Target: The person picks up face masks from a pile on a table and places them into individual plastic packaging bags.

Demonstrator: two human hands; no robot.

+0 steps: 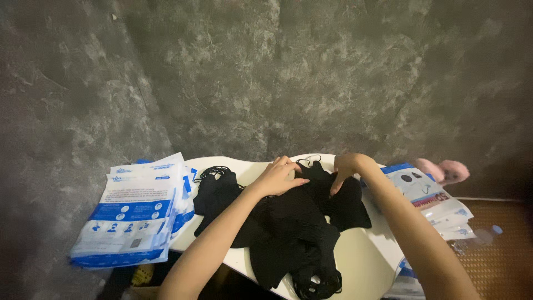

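A heap of black face masks with thin ear loops lies across a round white table. My left hand rests on top of the heap near its far edge, fingers spread over a mask. My right hand pinches the black fabric just to the right, fingers curled down on it. A second bunch of black masks lies at the left of the table, apart from both hands.
A stack of white and blue flat packets overhangs the table's left side. More such packets lie at the right. A pink fluffy slipper and a clear plastic bottle sit on the floor. The floor is rough grey concrete.
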